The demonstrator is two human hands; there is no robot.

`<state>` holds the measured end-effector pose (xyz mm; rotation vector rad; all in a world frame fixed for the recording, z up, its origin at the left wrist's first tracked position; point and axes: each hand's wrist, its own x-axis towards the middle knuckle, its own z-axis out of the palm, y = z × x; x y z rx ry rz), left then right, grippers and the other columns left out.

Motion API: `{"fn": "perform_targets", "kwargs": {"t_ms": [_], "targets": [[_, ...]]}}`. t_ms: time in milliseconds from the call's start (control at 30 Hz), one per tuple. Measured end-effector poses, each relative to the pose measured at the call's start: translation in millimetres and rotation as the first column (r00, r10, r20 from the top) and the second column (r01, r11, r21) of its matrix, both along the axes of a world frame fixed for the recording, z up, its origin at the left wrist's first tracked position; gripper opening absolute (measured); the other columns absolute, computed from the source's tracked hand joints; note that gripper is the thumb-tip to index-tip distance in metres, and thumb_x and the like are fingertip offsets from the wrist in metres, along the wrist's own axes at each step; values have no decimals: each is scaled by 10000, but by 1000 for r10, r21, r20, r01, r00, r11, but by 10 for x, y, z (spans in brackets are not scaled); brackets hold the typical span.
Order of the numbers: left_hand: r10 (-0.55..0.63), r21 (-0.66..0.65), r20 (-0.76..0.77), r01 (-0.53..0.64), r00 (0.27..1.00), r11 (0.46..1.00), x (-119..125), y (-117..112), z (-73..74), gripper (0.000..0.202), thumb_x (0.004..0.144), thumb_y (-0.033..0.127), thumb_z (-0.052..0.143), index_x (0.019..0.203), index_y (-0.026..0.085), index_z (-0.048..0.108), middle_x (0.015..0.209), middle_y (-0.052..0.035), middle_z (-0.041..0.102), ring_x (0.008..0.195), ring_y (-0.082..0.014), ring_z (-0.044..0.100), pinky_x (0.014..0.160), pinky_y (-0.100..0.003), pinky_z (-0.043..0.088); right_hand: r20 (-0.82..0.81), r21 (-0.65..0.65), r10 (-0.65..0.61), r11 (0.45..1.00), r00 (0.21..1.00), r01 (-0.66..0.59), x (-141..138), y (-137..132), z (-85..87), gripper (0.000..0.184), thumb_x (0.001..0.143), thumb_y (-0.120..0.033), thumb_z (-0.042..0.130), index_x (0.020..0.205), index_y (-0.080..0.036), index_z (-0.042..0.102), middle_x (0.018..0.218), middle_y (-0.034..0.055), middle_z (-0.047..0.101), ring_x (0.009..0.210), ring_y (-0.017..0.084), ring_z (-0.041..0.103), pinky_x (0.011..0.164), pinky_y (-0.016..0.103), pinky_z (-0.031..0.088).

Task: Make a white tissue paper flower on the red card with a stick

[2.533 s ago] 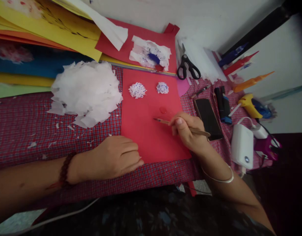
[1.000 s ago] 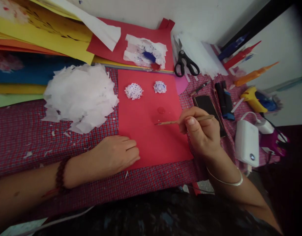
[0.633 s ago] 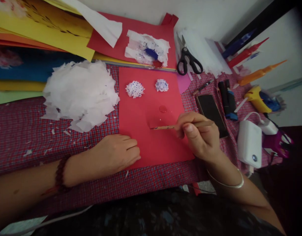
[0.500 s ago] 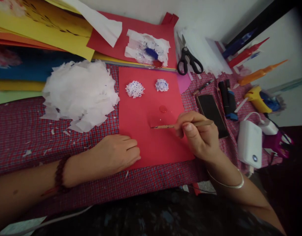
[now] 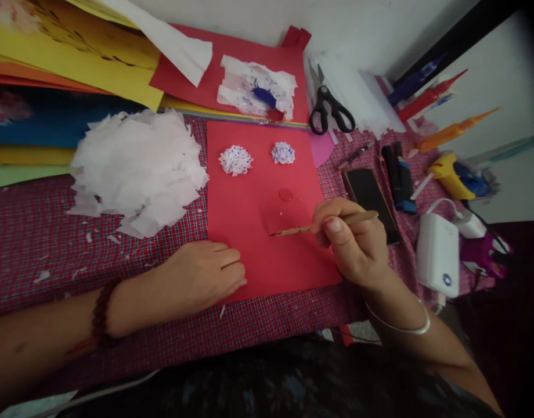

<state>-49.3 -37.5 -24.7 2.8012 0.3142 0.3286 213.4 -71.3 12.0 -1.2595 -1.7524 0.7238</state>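
Note:
My right hand (image 5: 352, 238) pinches a thin wooden stick (image 5: 293, 230) with dark stains along it. Its tip hovers over or touches a red paper sheet (image 5: 258, 255); I cannot tell which. Just above the stick, a shiny round red spot (image 5: 285, 194) lies on the sheet. My left hand (image 5: 206, 270) rests on the sheet's lower left edge, fingers curled in, fingertips hidden. Two crinkled white paper pompoms, one on the left (image 5: 235, 160) and one on the right (image 5: 283, 152), both flecked with blue, sit on the sheet's upper part.
Left of the sheet is a heap of white paper pieces (image 5: 139, 168). Behind lie blue-smeared white paper (image 5: 264, 90) and black-handled scissors (image 5: 330, 110). To the right are a phone (image 5: 371, 200), a white power bank (image 5: 438, 252) and an orange tube (image 5: 454, 130).
The stick's tip has shifted slightly down and to the right over the red sheet. My left hand has stayed put. The whole view has slid a little.

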Motion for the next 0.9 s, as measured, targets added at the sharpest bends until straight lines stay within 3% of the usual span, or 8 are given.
{"fn": "perform_targets", "kwargs": {"t_ms": [500,900], "targets": [[-8,1,-42,8,999,1000,-39,-6,-46,211,955,155,510,749,200,521,715,-4,546,658,-185,445,628,-341,326,-23,17,-73,997,997,73,-11,2,-16,299,987,-361,464,772,-216,614,641,-1,539,530,110,468,496,292,343],[13,-8,1,-13,1000,1000,-27,-25,-103,209,948,133,513,751,200,531,698,-1,535,637,-177,432,600,-335,293,-8,22,-36,999,999,36,24,7,-42,239,996,-277,458,817,-204,596,638,-37,496,535,73,452,491,250,333]]}}
